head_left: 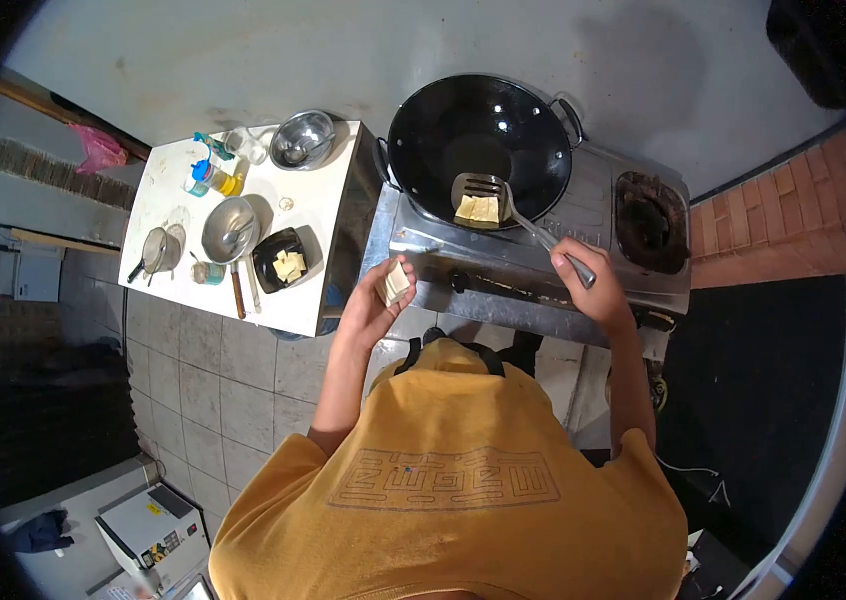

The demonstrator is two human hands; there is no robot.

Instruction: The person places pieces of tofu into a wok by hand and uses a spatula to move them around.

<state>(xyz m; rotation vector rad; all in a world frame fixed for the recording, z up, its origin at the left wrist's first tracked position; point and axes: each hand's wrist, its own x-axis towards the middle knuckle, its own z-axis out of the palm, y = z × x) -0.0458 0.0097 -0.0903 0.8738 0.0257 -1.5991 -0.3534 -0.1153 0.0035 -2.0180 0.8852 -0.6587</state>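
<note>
**Stove-side, squares going by hand and by blade**

Left hand (375, 300) raised just short of the stove (503, 265), palm up, fingers curled loosely round the held squares (396, 283); a light cupping grip, not a clamp. Right hand (591, 280) closed in a full fist on the handle end of the slotted spatula (531, 230); the blade lies inside the wok (483, 115), carrying the squares on the blade (478, 209).

Handling, as judged: the squares are pale, thin and flat, probably tofu or dough; likely light, soft and easy to tear or crumble; best carried from beneath on flat fingers or on the blade, edges not pinched; possibly damp and slippery. The spatula is stiff metal; the far end of its handle is the sensible hold, away from the pan. The wok looks heavy, with side loops for lifting.

Count:
- wok, one; spatula, one
- burners, two; the spare burner (651, 222) stands bare
- squares on the blade, two, side by side
- squares in the hand, apparently two, overlapped; cannot be sure
- black dish (265, 262) on the white table (328, 200), a few more squares, too small to count
- steel bowls, two (303, 138) (228, 230)
- bottles (211, 178), a small cluster, number unclear
</note>
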